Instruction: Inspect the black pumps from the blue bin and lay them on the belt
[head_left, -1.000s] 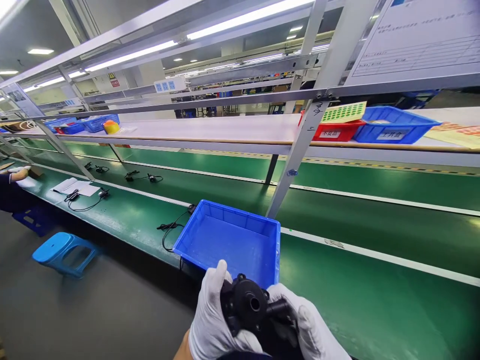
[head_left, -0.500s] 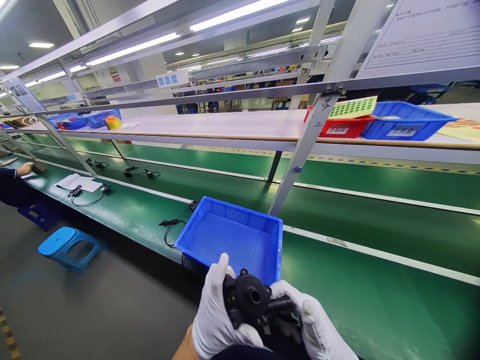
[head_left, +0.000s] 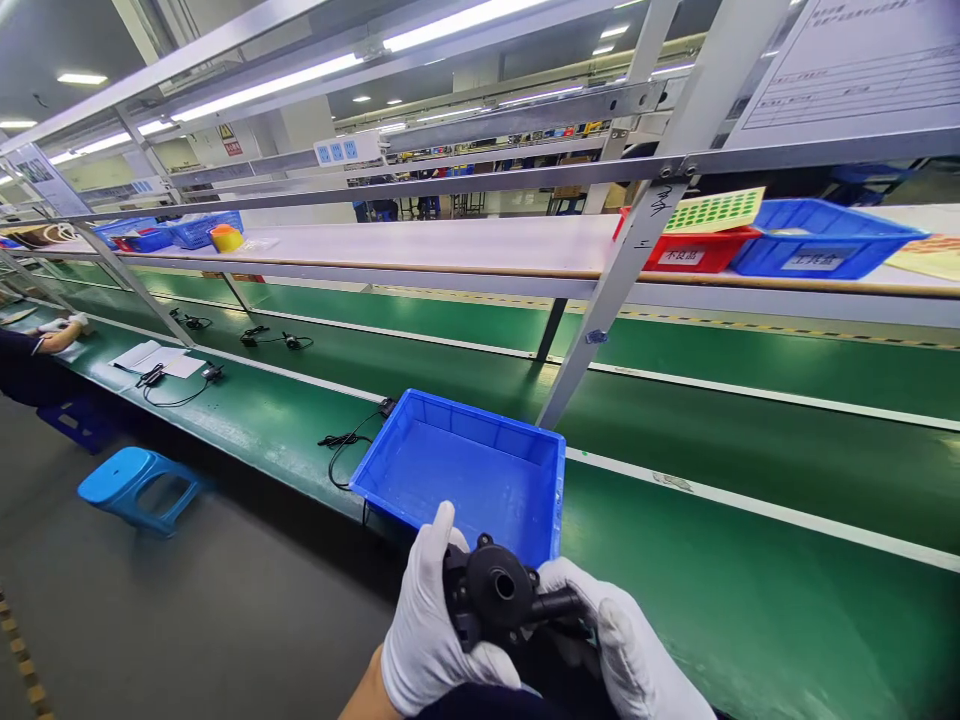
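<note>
A black round part (head_left: pixel 501 590) with a central hole and a side tube is held low in front of me, at the near edge of the blue tray (head_left: pixel 465 470). My left hand (head_left: pixel 431 620), in a white glove, grips its left side, thumb pointing up. My right hand (head_left: pixel 630 640), also gloved in white, is closed around the tube end on the right; its fingertips are partly hidden. The inside of the tray shows only its bare blue floor.
Black cables (head_left: pixel 343 440) lie left of the tray on the green bench (head_left: pixel 262 420). A metal post (head_left: pixel 600 320) rises behind the tray. Above are a shelf (head_left: pixel 450 245) with red and blue bins. A blue stool (head_left: pixel 139 485) and a person's arm (head_left: pixel 56 340) are at left.
Both hands and the black part have barely shifted, with the part tilted slightly. At far left, the other person's arm has moved right and more of the forearm shows.
</note>
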